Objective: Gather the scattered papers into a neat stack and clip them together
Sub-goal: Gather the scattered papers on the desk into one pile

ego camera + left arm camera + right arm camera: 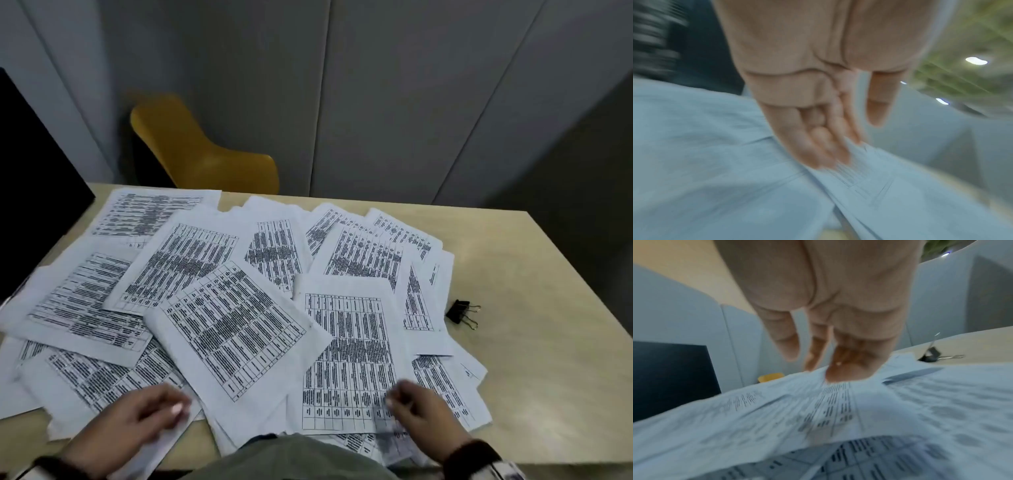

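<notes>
Several printed sheets of paper lie scattered and overlapping across the beige table. A black binder clip sits on bare table just right of the sheets, also in the right wrist view. My left hand lies on the near-left sheets, its fingers straight and touching paper, thumb held apart. My right hand rests on the near-right sheets. Its fingertips press down on a printed sheet, and the thumb stays off the paper. Both wrist views are motion-blurred.
A yellow chair stands behind the table's far edge. A dark monitor rises at the left edge next to the sheets. Grey partition panels close off the back. Bare table shows to the right around the clip.
</notes>
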{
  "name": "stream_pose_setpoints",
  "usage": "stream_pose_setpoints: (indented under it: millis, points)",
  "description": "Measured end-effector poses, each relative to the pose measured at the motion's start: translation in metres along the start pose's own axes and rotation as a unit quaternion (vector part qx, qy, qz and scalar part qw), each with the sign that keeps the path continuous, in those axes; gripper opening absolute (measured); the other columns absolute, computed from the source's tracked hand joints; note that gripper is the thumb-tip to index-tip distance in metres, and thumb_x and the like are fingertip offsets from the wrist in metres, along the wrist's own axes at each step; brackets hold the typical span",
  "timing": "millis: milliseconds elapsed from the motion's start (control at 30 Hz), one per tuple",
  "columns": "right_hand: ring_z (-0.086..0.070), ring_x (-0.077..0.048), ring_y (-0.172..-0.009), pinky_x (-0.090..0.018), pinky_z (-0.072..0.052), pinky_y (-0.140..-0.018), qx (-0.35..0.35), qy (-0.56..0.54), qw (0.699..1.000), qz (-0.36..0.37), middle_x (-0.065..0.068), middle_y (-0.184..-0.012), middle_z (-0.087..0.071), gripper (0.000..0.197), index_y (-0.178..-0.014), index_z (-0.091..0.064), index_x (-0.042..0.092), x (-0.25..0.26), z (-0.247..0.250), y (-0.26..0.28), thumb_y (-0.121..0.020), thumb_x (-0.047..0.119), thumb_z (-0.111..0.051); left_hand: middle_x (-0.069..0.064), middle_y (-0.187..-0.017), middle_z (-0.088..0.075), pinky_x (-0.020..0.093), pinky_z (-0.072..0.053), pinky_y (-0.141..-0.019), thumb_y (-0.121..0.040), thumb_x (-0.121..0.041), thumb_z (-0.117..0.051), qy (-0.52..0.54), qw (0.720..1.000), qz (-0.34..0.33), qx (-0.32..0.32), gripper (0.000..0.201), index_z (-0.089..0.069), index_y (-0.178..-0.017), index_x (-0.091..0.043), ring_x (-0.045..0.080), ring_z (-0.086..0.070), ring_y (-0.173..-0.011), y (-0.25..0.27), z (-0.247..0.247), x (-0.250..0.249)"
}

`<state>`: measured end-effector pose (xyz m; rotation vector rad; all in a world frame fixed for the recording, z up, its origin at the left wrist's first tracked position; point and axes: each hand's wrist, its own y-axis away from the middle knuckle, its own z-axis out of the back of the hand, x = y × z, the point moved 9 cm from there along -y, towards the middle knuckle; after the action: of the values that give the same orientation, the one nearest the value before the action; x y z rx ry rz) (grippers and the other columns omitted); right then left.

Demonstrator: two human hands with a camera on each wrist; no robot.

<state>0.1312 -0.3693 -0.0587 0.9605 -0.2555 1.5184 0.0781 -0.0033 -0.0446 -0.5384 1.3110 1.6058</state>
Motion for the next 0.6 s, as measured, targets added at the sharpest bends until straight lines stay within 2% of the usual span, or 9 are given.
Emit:
stream_pose_setpoints:
  millis: [33, 67, 133, 200, 267, 367, 467, 533, 600]
  points:
    - [-0.057, -0.002, -0.085, -0.023, -0.045, -0.08, -0.065, 0.026, 0.997, -0.014, 0.013, -0.096, -0.063, 0.021, -0.087, -0.058, 0.045, -0.002, 0.007, -0.014, -0.087, 0.025, -0.06, 0.004, -0.103, -0.072, 0.03, -0.046, -0.085, -0.086, -0.011, -0.064, -0.022, 0.998, -0.02, -0.056, 0.018, -0.068, -0.101, -0.019, 0.019, -0.063, -0.1, -0.017, 0.004, -0.005]
    - [-0.054, -0.014, -0.106, -0.029, -0.042, -0.093, -0.124, 0.068, 0.989, -0.046, 0.0, -0.119, -0.056, 0.024, -0.109, -0.057, 0.037, -0.002, 0.015, -0.023, -0.087, 0.027, -0.06, 0.006, -0.121, -0.064, 0.034, -0.042, -0.095, -0.089, -0.014, -0.06, -0.077, 0.991, -0.019, -0.105, 0.029, -0.06, -0.117, -0.021, 0.022, -0.055, -0.116, -0.028, 0.007, -0.013]
    - [-0.028, -0.032, -0.136, -0.039, -0.026, -0.111, -0.141, 0.147, 0.972, -0.114, -0.018, -0.147, -0.027, 0.058, -0.139, -0.036, 0.022, -0.003, 0.01, -0.045, -0.087, 0.037, -0.056, 0.011, -0.153, -0.028, 0.044, -0.025, -0.112, -0.093, -0.036, -0.052, -0.222, 0.968, -0.003, -0.115, 0.058, -0.028, -0.145, -0.026, 0.03, -0.024, -0.141, -0.055, -0.006, -0.021]
    - [-0.004, -0.036, -0.144, -0.046, -0.011, -0.116, -0.094, 0.169, 0.966, -0.173, -0.022, -0.155, -0.001, 0.07, -0.147, -0.015, 0.025, -0.008, -0.007, -0.057, -0.089, 0.045, -0.048, 0.007, -0.159, 0.011, 0.054, -0.009, -0.114, -0.092, -0.056, -0.036, -0.303, 0.945, 0.077, -0.094, 0.072, 0.006, -0.148, -0.038, 0.037, 0.005, -0.145, -0.079, -0.024, -0.008]
    - [0.009, -0.037, -0.144, -0.049, -0.002, -0.116, -0.055, 0.177, 0.963, -0.197, -0.022, -0.155, 0.013, 0.072, -0.148, -0.003, 0.029, -0.013, -0.022, -0.063, -0.091, 0.047, -0.042, 0.006, -0.154, 0.029, 0.06, 0.001, -0.112, -0.092, -0.062, -0.026, -0.354, 0.926, 0.117, -0.058, 0.071, 0.019, -0.143, -0.043, 0.038, 0.02, -0.142, -0.091, -0.044, 0.003]
    - [0.011, -0.038, -0.144, -0.051, 0.002, -0.115, -0.016, 0.196, 0.965, -0.171, -0.022, -0.155, 0.015, 0.069, -0.148, -0.002, 0.032, -0.003, -0.039, -0.067, -0.092, 0.046, -0.039, 0.004, -0.15, 0.037, 0.06, 0.008, -0.111, -0.092, -0.062, -0.023, -0.388, 0.913, 0.124, -0.015, 0.068, 0.021, -0.141, -0.044, 0.038, 0.028, -0.139, -0.092, -0.068, 0.01]
    - [0.001, -0.035, -0.145, -0.048, -0.004, -0.116, 0.007, 0.19, 0.976, -0.105, -0.018, -0.157, 0.004, 0.061, -0.146, -0.018, 0.033, 0.013, -0.045, -0.067, -0.088, 0.034, -0.039, 0.0, -0.145, 0.039, 0.058, 0.011, -0.111, -0.092, -0.061, -0.026, -0.409, 0.909, 0.079, 0.016, 0.065, 0.016, -0.141, -0.05, 0.034, 0.028, -0.139, -0.09, -0.085, 0.008]
    - [-0.014, -0.031, -0.143, -0.039, -0.015, -0.116, -0.03, 0.129, 0.99, -0.052, -0.016, -0.155, -0.011, 0.055, -0.141, -0.033, 0.026, 0.019, -0.037, -0.066, -0.087, 0.03, -0.039, -0.004, -0.145, 0.034, 0.056, 0.009, -0.112, -0.093, -0.057, -0.033, -0.4, 0.916, 0.035, 0.005, 0.061, 0.004, -0.141, -0.053, 0.031, 0.024, -0.141, -0.09, -0.088, 0.002]
    - [-0.03, -0.03, -0.135, -0.034, -0.025, -0.112, -0.12, 0.005, 0.992, -0.041, -0.02, -0.148, -0.025, 0.043, -0.134, -0.044, 0.013, 0.014, -0.013, -0.066, -0.093, 0.024, -0.043, -0.004, -0.152, 0.023, 0.053, 0.006, -0.114, -0.091, -0.049, -0.044, -0.356, 0.933, 0.005, -0.045, 0.061, -0.01, -0.141, -0.052, 0.029, 0.017, -0.144, -0.088, -0.081, -0.007]
